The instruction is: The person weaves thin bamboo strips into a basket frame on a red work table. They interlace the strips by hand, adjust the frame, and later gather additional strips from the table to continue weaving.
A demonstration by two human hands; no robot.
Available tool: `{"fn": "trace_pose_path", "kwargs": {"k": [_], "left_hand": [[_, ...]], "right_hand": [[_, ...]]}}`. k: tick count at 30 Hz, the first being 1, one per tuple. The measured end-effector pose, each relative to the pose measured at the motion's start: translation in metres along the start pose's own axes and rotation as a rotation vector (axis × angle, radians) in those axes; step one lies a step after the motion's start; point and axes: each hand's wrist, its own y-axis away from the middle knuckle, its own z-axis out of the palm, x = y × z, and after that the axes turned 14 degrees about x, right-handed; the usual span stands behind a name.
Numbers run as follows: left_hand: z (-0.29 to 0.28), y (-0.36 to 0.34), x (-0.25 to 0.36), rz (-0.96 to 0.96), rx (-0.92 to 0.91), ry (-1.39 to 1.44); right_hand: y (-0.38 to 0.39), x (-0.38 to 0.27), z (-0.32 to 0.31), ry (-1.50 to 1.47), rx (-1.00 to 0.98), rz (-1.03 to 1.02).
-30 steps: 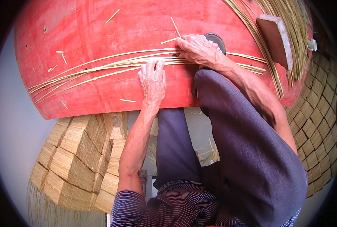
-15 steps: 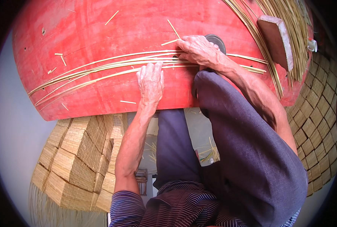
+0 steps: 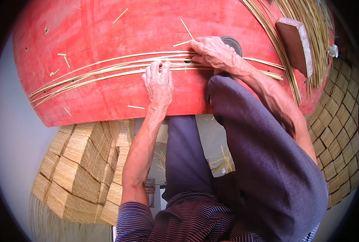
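Several long, pale straw strips (image 3: pixel 103 69) run across a red board (image 3: pixel 119 36), fanning slightly apart toward its left edge. My left hand (image 3: pixel 159 82) is closed, its bent fingertips on the strips near the middle. To its right, my right hand (image 3: pixel 215 53) is closed over the same strips, which come out again beyond it. Its exact grip is partly hidden. A dark, round-edged thing (image 3: pixel 232 43), perhaps a shoe toe, shows just behind the right hand. Below it, my bent right leg (image 3: pixel 260 133) in dark trousers comes up against the board.
At the right, a reddish-brown block (image 3: pixel 294 46) lies on a thick bundle of straw (image 3: pixel 318 48). A white cup (image 3: pixel 333 50) stands beyond it. Short straw scraps (image 3: pixel 66 59) are scattered on the board. Woven straw pieces (image 3: pixel 83 173) sit below left, more woven straw (image 3: pixel 340 129) at right.
My left hand has moved slightly up and left, its fingers curling more. The strips at left have drawn closer together. My right hand has stayed nearly in place.
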Motion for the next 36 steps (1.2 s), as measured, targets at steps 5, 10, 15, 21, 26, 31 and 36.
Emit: {"fn": "trace_pose_path", "kwargs": {"k": [5,10,15,21,26,31,36], "left_hand": [[0.0,-0.003,-0.006,0.037,-0.011,-0.002],[0.003,-0.026,-0.013,0.133,-0.049,0.019],[-0.001,-0.047,-0.022,0.351,-0.176,0.03],[-0.007,-0.05,-0.024,0.448,-0.228,-0.029],[-0.007,-0.054,-0.021,0.441,-0.215,0.052],[0.001,-0.053,-0.029,0.349,-0.268,0.051],[0.005,-0.052,-0.025,0.24,-0.194,0.115]], "right_hand": [[-0.003,0.009,0.005,-0.02,0.007,0.01],[-0.005,0.007,0.004,-0.005,-0.014,0.062],[-0.004,0.008,0.005,-0.009,-0.002,0.047],[-0.004,0.01,0.009,-0.028,0.03,0.018],[0.0,0.007,-0.002,0.002,0.014,0.054],[-0.002,0.01,0.008,-0.011,0.018,0.033],[-0.002,0.01,0.008,-0.001,0.016,0.048]]}}
